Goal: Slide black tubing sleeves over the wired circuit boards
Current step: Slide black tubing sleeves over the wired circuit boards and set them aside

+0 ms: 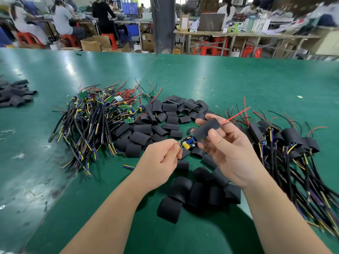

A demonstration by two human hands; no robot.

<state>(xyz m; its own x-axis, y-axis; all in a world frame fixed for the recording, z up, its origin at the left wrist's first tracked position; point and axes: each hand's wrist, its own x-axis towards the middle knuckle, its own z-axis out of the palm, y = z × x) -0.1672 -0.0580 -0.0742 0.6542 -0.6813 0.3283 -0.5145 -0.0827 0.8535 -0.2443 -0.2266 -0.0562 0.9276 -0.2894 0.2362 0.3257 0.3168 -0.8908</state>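
Observation:
My left hand [161, 158] pinches a small green circuit board [187, 143] with a blue and yellow part, held above the green table [238, 79]. My right hand [229, 151] grips a black tubing sleeve [207, 130] between thumb and fingers. The board's far end sits in the sleeve's mouth, and its red and black wires [236, 115] stick out of the sleeve's far end. Loose black sleeves [170, 114] lie spread behind my hands and more sleeves [198, 195] lie below them.
A pile of bare wired boards [97, 116] lies to the left. Sleeved boards with cables [293, 147] are heaped at the right. Another sleeve heap [14, 94] sits at the far left edge. People work at benches in the background.

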